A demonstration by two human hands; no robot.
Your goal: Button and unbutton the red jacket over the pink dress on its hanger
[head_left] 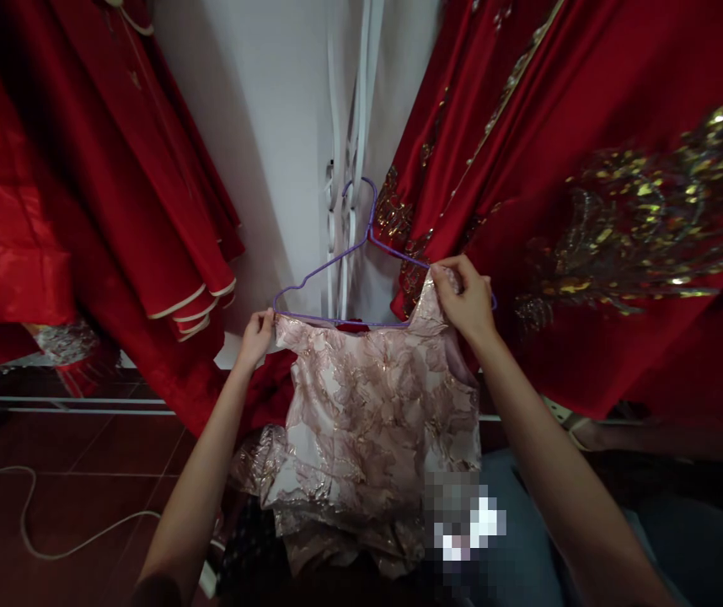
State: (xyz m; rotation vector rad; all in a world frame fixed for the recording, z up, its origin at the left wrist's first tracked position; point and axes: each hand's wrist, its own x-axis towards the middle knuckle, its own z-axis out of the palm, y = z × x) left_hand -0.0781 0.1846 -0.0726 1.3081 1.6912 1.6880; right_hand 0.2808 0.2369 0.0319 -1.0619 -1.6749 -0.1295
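Note:
A pale pink dress (367, 396) with a shiny gold-edged leaf pattern hangs spread out in front of me. A thin purple hanger (320, 271) runs through its top, with the hook pointing up. My left hand (256, 339) is closed on the dress's left shoulder, by the hanger's left end. Across from it, my right hand (468, 302) pinches the right shoulder strap against the hanger's right arm. The lower part of the dress lies bunched toward me. My right fingers partly hide the strap.
Red garments (115, 169) hang on the left, and red garments with gold sequins (639, 228) hang on the right. White straps (352, 169) dangle before the pale wall (260, 101). A white cable (36, 506) crosses the dark tiled floor (102, 497). A pixelated patch covers the lower right.

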